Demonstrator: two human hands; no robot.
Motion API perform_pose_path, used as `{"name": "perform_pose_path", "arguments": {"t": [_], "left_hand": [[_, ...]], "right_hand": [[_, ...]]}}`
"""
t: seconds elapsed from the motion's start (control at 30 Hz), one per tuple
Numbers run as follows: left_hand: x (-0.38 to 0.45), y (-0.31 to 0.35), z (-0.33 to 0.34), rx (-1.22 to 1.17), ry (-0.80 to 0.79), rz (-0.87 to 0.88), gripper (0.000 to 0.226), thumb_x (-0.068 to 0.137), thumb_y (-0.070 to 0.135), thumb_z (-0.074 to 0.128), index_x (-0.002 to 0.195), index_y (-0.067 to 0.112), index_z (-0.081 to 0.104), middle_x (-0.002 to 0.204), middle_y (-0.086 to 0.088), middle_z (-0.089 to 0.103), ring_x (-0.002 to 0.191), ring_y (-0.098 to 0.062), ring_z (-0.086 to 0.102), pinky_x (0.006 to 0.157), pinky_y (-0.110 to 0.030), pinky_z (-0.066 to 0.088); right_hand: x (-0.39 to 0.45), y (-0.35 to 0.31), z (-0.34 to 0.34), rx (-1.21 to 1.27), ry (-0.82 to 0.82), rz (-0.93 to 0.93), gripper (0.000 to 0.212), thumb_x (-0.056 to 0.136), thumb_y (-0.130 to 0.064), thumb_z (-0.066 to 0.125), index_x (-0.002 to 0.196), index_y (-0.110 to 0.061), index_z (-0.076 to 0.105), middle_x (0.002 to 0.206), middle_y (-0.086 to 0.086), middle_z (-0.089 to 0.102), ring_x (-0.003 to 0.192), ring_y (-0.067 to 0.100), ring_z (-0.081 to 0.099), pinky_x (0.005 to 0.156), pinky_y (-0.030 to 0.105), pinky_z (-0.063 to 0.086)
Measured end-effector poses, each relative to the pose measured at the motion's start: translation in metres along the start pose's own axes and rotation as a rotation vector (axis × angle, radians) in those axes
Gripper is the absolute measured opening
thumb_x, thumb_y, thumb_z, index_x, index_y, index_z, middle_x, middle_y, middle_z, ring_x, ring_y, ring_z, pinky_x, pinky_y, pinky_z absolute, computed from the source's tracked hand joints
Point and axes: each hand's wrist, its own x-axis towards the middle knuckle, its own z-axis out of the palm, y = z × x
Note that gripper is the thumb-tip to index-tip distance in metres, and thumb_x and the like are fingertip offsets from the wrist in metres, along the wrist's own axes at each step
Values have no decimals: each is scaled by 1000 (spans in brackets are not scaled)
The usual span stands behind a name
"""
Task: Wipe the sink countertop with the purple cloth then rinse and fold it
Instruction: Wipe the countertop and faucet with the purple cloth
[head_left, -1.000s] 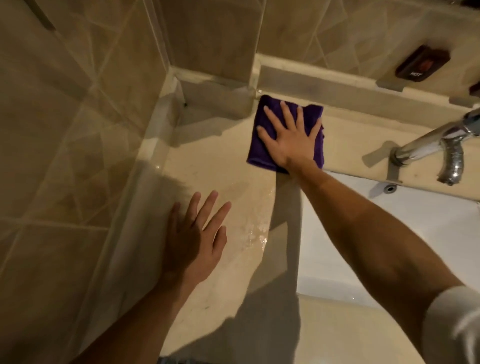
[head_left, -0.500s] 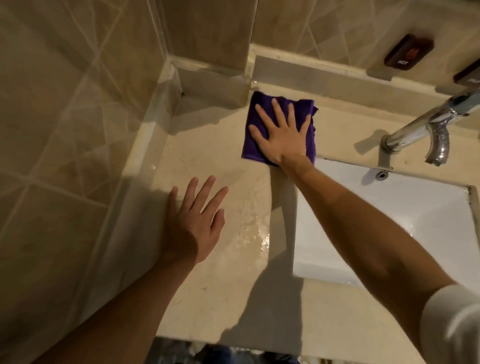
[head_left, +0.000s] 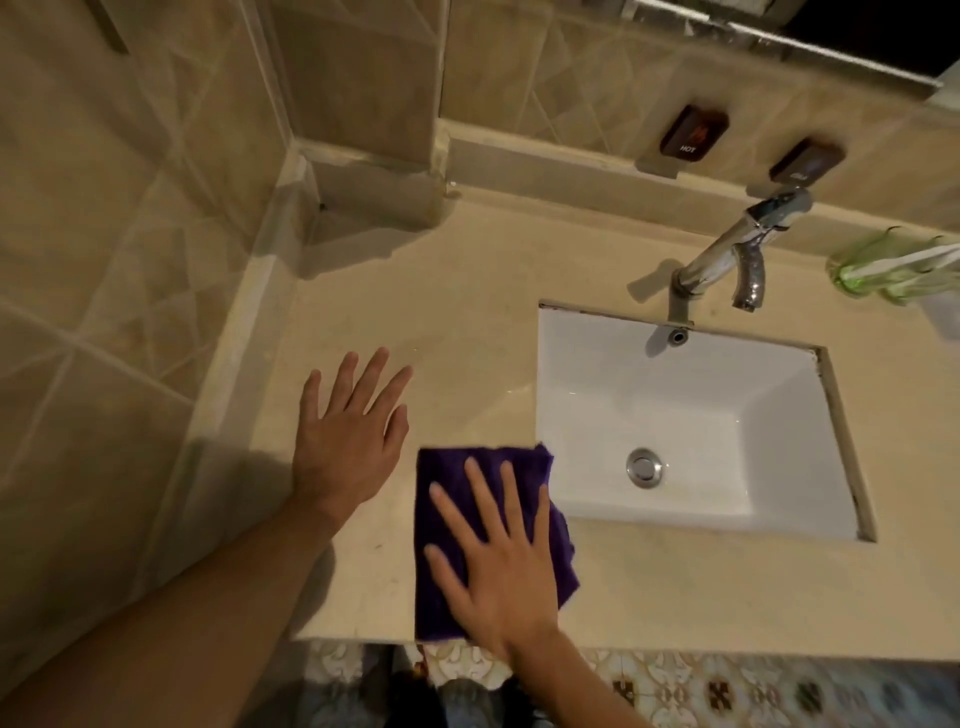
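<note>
The purple cloth (head_left: 467, 545) is pressed flat under the open right hand (head_left: 498, 566) for wiping; the open left hand (head_left: 348, 436) is braced on the counter (head_left: 457, 291).

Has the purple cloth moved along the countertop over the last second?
Yes. The purple cloth, under the right hand, has slid from the back wall to the front edge, beside the sink.

The purple cloth (head_left: 457, 525) looked soft and fuzzy, matt. The countertop (head_left: 467, 291) was smooth, faintly glossy stone; the sink (head_left: 675, 415) glossy white ceramic, the faucet (head_left: 727, 254) shiny metal.
</note>
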Motion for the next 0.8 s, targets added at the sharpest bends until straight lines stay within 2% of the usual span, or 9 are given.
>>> {"name": "perform_pose_path", "arguments": {"t": [0.17,0.33,0.43,0.6,0.8], "left_hand": [[1,-2,3,11,-4,9,58,104,49,13,161,38,12,171,6,12,158,-23,15,125,-54,11],[6,-2,10,-21,-30,-2,58,103,49,14,160,39,21,169,6,19,156,-24,21,122,-56,15],[9,-3,11,-27,-33,5,57,103,46,20,158,36,31,168,2,26,154,-28,27,119,-57,20],[5,-5,9,-47,89,49,52,104,39,37,156,32,38,166,-1,31,151,-33,33,118,-56,23],[10,-3,5,-14,-62,-4,60,98,46,35,157,37,33,168,0,26,153,-32,28,118,-57,25]], "right_hand": [[-19,-2,10,-31,8,32,62,99,-68,36,156,-51,18,170,-9,12,157,28,11,117,65,16],[13,2,3,-1,21,55,57,103,-64,30,156,-54,12,170,-11,6,158,24,0,121,65,13],[62,8,-7,37,52,96,54,105,-60,24,157,-53,10,170,-10,3,158,22,-6,122,65,7],[164,31,-24,47,133,119,53,105,-58,21,157,-50,15,171,-9,8,158,22,-4,122,62,1],[277,58,-54,8,138,96,57,103,-60,15,158,-47,14,171,-5,8,158,25,-2,122,62,-5]]}}
